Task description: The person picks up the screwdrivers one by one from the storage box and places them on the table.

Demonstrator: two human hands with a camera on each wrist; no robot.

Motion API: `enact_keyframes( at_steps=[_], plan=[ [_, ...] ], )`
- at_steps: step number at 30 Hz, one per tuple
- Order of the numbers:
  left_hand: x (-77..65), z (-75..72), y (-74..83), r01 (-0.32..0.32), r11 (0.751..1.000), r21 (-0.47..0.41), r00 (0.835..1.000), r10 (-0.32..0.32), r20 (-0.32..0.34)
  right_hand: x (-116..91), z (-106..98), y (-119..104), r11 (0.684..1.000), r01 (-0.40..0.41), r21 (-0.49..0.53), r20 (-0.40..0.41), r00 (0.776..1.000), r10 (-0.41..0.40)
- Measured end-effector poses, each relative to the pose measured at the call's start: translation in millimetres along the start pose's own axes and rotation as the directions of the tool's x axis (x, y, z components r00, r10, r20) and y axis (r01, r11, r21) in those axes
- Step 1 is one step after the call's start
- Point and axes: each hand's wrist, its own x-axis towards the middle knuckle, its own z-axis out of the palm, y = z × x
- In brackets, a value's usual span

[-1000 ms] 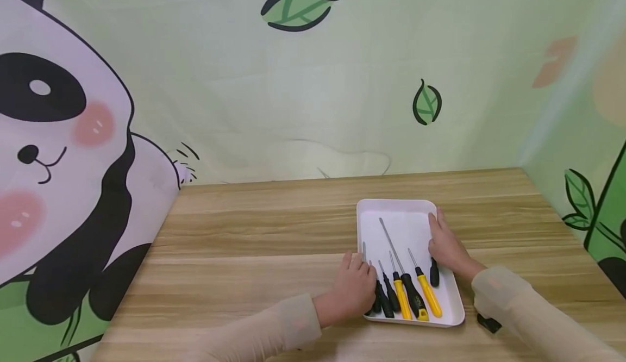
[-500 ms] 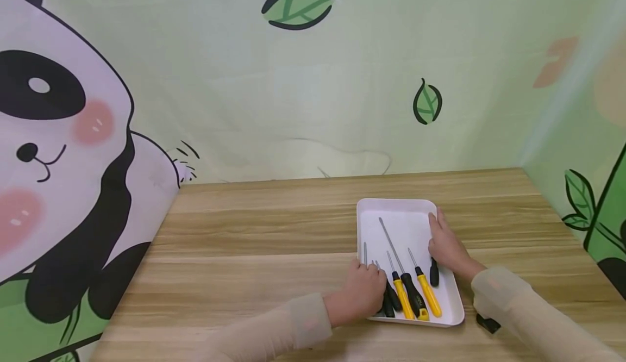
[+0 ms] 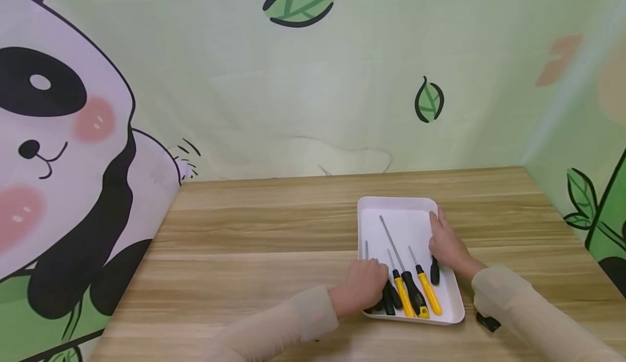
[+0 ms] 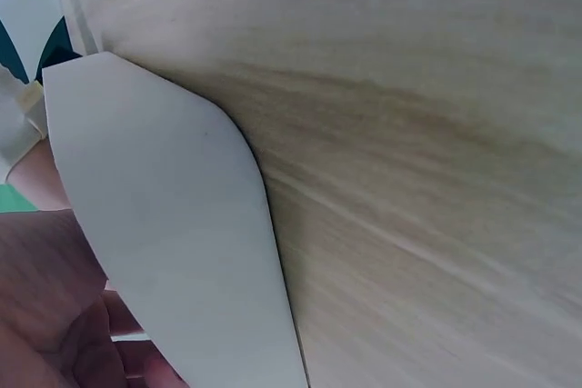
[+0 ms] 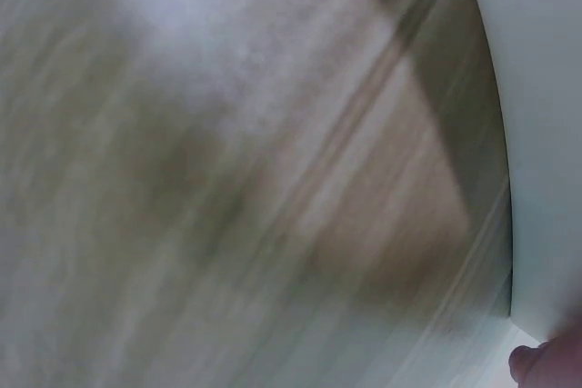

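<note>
In the head view a white tray (image 3: 391, 207) lies on the table with several screwdrivers in its near part. My left hand (image 3: 362, 286) reaches over the tray's left wall, fingers curled down among black-handled screwdrivers (image 3: 389, 301); I cannot tell whether it grips one. Right beside it lie a yellow-handled screwdriver (image 3: 403, 297), a long black one with a yellow end (image 3: 415, 294) and a second yellow-handled screwdriver (image 3: 430, 294). My right hand (image 3: 450, 248) grips the tray's right rim, next to a short black handle (image 3: 435, 271). The left wrist view shows fingers partly hidden behind the tray wall.
Wood-grain table (image 3: 254, 231) surrounds the tray, reaching back to a printed panda-and-leaf backdrop (image 3: 220, 79). A small black object (image 3: 488, 323) lies near my right forearm, partly covered by the sleeve.
My left hand has shifted right over the tray's left wall, and its fingers have curled down, covering more of the black handles. The right hand and the tray have stayed in place.
</note>
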Motion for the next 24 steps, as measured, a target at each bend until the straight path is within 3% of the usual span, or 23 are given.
enact_keyframes(
  at_steps=[10, 15, 20, 24],
  plan=[
    [11.8, -6.4, -1.9, 0.046, 0.995, -0.088, 0.999, -0.045, 0.015, 1.0, -1.7, 1.0, 1.000, -0.014, 0.002, 0.004, 1.000, 0.014],
    [17.5, -9.7, 0.8, 0.074, 0.992, -0.106, 0.994, -0.065, 0.085, 1.7, -0.6, 2.2, 1.000, -0.027, 0.008, 0.024, 0.999, 0.027],
    [23.2, -8.1, 3.9, 0.122, 0.985, -0.119, 0.980, -0.101, 0.173, 1.8, 1.5, 3.7, 1.000, -0.026, 0.006, 0.019, 0.999, 0.026],
    [25.6, -5.9, 4.7, 0.143, 0.981, -0.130, 0.973, -0.115, 0.202, 1.3, 0.7, 2.7, 1.000, -0.025, 0.013, 0.017, 1.000, 0.025]
  ],
)
